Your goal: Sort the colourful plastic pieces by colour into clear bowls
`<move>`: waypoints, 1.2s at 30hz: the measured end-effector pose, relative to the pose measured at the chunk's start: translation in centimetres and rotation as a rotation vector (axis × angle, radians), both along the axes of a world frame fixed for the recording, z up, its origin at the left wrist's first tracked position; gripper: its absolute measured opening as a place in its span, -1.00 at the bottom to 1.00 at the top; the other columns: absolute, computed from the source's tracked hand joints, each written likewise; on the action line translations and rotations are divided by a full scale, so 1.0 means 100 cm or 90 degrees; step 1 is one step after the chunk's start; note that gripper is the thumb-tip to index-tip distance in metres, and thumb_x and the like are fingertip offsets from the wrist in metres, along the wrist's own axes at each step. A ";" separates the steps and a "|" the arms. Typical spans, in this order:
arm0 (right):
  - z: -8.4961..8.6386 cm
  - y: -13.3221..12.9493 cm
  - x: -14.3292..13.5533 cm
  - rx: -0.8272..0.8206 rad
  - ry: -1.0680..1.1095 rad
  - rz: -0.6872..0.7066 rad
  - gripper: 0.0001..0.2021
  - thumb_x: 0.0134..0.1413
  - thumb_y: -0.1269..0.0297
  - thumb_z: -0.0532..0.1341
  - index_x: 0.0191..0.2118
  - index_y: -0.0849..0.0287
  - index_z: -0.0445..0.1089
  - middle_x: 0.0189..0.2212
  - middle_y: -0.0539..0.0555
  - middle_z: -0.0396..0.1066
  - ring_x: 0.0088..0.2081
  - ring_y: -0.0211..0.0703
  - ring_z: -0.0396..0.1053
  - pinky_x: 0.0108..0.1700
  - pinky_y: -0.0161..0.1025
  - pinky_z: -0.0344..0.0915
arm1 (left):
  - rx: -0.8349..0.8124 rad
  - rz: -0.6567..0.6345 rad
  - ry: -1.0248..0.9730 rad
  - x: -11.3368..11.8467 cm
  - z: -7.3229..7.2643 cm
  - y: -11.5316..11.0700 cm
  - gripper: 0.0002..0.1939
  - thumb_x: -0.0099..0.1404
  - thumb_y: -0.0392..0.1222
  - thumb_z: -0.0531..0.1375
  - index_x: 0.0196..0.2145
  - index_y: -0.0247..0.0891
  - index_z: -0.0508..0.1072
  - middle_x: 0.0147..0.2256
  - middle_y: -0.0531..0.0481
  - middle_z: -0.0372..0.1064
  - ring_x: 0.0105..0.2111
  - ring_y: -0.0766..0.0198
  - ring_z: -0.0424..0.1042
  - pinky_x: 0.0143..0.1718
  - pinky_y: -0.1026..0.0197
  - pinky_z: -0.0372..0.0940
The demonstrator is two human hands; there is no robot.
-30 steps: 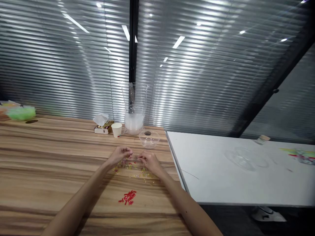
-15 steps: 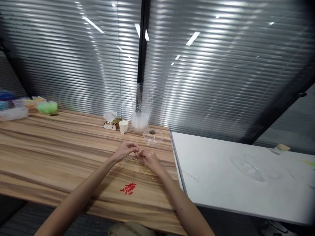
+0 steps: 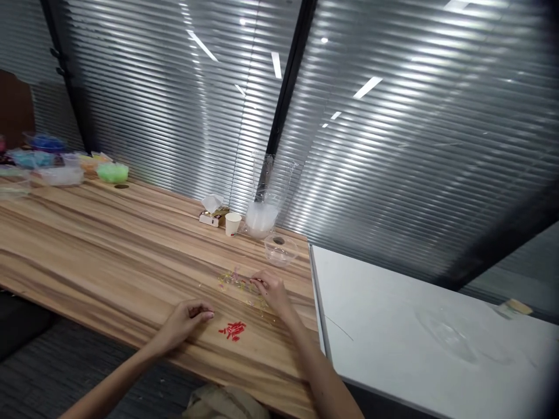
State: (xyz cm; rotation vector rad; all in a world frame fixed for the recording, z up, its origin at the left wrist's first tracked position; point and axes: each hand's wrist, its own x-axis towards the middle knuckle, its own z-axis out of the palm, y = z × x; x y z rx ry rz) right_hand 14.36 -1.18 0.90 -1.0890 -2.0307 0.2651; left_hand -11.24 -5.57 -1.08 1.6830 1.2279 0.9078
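My left hand rests low over the wooden table, thumb and fingers curled together. Whatever it holds, if anything, is too small to make out. Just to its right lies a small pile of red tube-like pieces. Farther back, my right hand is pinched at the edge of a loose scatter of tiny clear, yellow and pinkish pieces. A speck of red shows by its fingertips, but what is between them cannot be told.
Behind the scatter stand a clear plastic bowl, a clear bag with white contents, a paper cup and a tissue box. Tubs of coloured material, including a green one, line the far left. A white table adjoins on the right.
My left hand has come away from my right hand, moving down and left to beside the red pile. My right hand stays by the scatter. The view has turned left and tilted.
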 end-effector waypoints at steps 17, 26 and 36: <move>-0.027 -0.125 -0.032 -0.071 0.211 -0.088 -0.85 0.20 0.34 0.20 -0.37 0.14 0.50 -0.40 0.01 0.51 -0.33 -0.20 0.44 -0.24 -0.31 0.33 | 0.063 -0.053 0.092 0.029 -0.004 -0.009 -0.70 0.17 0.02 0.15 -0.42 -0.22 0.57 -0.37 -0.06 0.53 -0.30 0.10 0.45 -0.22 0.19 0.27; -0.024 -0.117 -0.034 -0.066 0.123 -0.137 -0.89 0.17 0.41 0.22 -0.32 0.17 0.51 -0.34 0.07 0.48 -0.23 -0.12 0.36 -0.15 -0.21 0.27 | 0.120 -0.067 0.114 0.026 0.001 -0.014 -0.64 0.27 0.06 0.10 -0.22 -0.20 0.58 -0.32 -0.06 0.48 -0.27 0.13 0.41 -0.22 0.18 0.30; -0.026 -0.125 -0.035 -0.041 0.235 -0.234 -0.80 0.27 0.37 0.09 -0.27 0.20 0.47 -0.28 0.10 0.45 -0.19 -0.16 0.36 -0.11 -0.24 0.27 | 0.320 -0.051 0.114 0.029 0.008 0.041 -0.71 0.32 -0.25 0.03 -0.13 -0.26 0.51 -0.20 -0.13 0.46 -0.18 0.16 0.42 -0.12 0.14 0.29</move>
